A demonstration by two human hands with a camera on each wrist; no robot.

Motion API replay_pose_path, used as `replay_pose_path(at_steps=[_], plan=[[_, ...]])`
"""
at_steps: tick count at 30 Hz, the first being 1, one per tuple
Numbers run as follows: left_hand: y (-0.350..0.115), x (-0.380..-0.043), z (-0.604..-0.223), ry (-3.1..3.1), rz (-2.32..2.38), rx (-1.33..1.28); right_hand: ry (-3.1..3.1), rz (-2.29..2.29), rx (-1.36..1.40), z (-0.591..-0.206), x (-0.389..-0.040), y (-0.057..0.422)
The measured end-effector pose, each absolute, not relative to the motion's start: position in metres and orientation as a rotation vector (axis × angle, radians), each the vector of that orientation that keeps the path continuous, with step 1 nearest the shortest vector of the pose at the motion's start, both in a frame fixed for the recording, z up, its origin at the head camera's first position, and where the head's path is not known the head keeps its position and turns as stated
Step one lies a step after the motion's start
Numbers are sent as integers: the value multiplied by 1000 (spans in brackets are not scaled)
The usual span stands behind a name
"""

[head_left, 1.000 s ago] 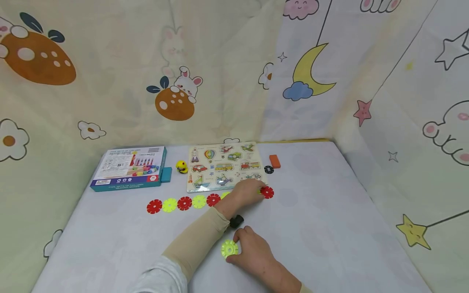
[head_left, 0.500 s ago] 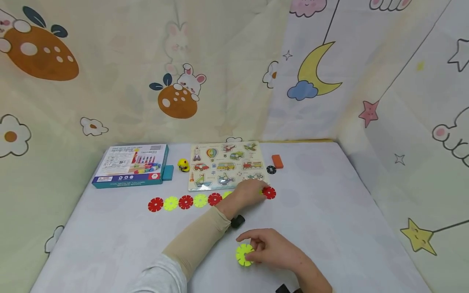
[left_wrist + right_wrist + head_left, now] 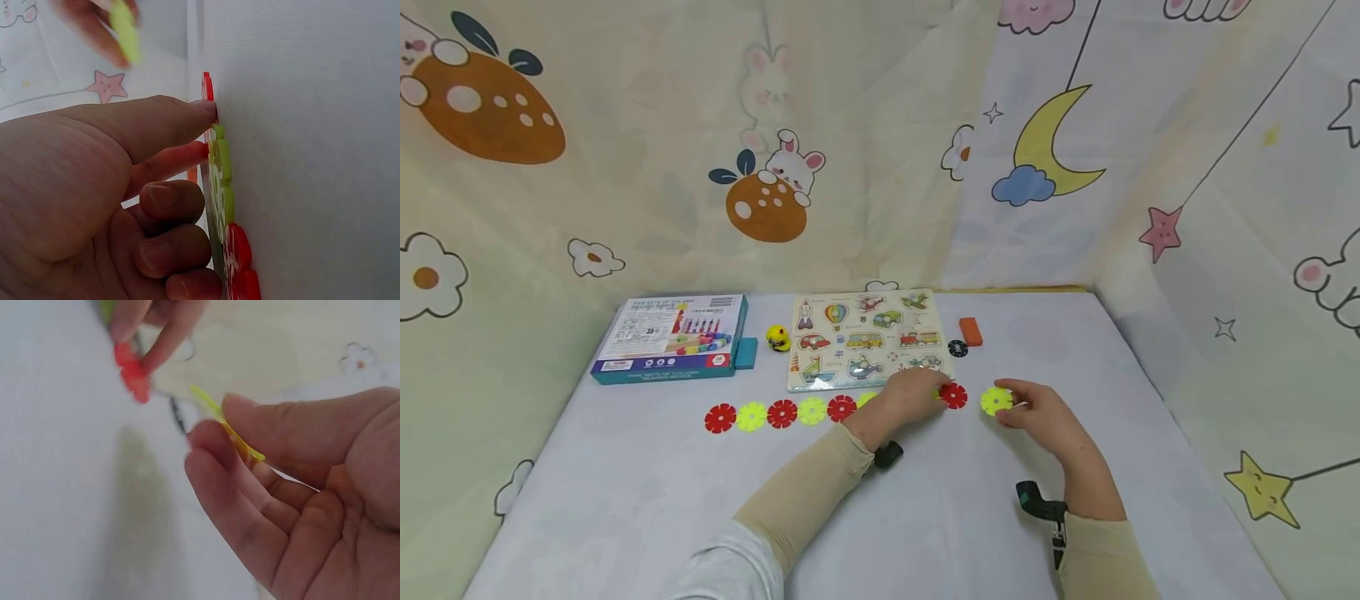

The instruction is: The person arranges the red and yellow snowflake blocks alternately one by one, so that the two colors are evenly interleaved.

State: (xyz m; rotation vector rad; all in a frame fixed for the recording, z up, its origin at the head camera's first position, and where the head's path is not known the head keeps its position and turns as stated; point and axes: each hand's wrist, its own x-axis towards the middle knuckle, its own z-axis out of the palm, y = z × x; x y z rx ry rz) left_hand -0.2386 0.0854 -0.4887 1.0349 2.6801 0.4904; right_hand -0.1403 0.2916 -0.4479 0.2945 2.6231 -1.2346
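My right hand pinches a yellow-green snowflake disc, a flat notched plastic piece, between thumb and fingers. In the right wrist view this disc appears edge-on, held above the table. To its left, my left hand has thumb and forefinger on the edges of the red snowflake disc at the right end of a row. That row alternates red and yellow-green discs and lies flat, with a red disc at its left end. My left hand and wrist cover part of the row; the left wrist view shows a yellow-green disc under the hand.
Behind the row lies a picture puzzle board. A toy box, a blue block and a yellow duck toy sit left of it. On its right are a black round chip and an orange block.
My right hand has carried the yellow-green disc from the front of the table up and right, to just right of the red end disc. My left hand has stayed at the row.
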Motion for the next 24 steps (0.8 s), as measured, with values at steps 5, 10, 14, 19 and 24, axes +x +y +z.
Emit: replay_pose_path(at_steps=[5, 10, 14, 19, 24], plan=[[86, -238, -488, 2677, 508, 1026, 2674, -1179, 356, -474, -167, 295], [89, -239, -488, 2696, 501, 1030, 2678, -1199, 397, -488, -175, 296], [90, -239, -489, 2700, 479, 1037, 2683, -1220, 412, -492, -173, 299], [89, -239, -489, 2692, 458, 1013, 2657, -1248, 424, -493, -172, 300], [88, -240, -486, 2700, 481, 1012, 2665, -1219, 431, -490, -175, 298]])
